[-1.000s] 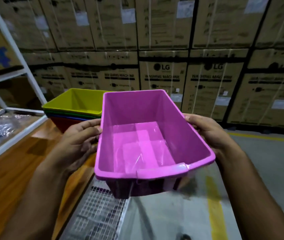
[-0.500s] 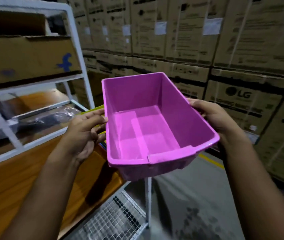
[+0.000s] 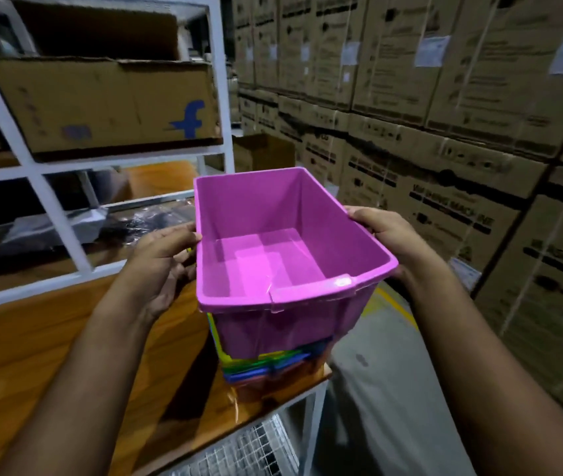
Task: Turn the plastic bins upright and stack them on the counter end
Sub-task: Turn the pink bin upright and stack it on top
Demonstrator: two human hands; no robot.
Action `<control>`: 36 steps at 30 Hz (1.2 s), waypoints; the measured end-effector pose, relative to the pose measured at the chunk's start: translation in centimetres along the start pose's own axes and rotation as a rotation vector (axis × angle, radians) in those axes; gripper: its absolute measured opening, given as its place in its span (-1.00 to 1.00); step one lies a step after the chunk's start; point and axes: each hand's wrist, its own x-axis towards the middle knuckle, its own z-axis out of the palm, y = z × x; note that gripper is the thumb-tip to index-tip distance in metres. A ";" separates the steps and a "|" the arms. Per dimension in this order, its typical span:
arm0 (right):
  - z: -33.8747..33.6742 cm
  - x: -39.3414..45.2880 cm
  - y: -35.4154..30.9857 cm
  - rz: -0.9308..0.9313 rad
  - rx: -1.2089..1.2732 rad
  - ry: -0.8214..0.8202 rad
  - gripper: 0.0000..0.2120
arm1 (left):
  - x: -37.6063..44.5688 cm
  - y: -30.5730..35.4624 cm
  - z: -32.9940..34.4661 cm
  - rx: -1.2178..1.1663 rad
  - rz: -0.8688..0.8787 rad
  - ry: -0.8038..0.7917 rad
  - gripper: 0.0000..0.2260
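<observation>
An upright purple plastic bin (image 3: pixel 273 255) sits low in the top of a stack of coloured bins (image 3: pixel 266 369), whose yellow-green, blue and red rims show beneath it. The stack stands at the end of the wooden counter (image 3: pixel 67 345). My left hand (image 3: pixel 163 266) grips the purple bin's left rim, thumb on the edge. My right hand (image 3: pixel 381 235) grips its right rim. The bin is empty inside.
A white metal shelf frame (image 3: pixel 53 218) with a cardboard box (image 3: pixel 108 104) stands on the counter at the left. Clear plastic wrap (image 3: pixel 142 221) lies on its lower shelf. Stacked washing-machine cartons (image 3: pixel 445 132) wall the right side. A wire mesh shelf (image 3: pixel 239 451) lies below the counter end.
Both hands have carried the purple bin left and down over the coloured stack, where it now nests. My view has swung left toward the shelf.
</observation>
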 end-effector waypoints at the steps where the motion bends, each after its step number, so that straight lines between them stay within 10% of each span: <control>1: -0.1 1.0 0.0 0.007 0.011 -0.033 -0.75 | 0.3 0.0 0.1 0.002 0.004 0.034 -0.76; 12: -0.4 8.4 2.5 0.127 0.065 -0.402 -0.73 | -0.1 -2.1 -0.6 0.115 -0.053 0.321 -0.51; 15: -1.1 9.2 4.6 0.178 0.084 -0.434 -0.76 | -0.4 -3.8 -0.9 0.133 -0.114 0.375 -0.71; 36: -3.9 9.0 8.6 0.134 -0.280 -0.246 -0.94 | -1.1 -7.4 -0.7 0.273 -0.199 0.437 -0.74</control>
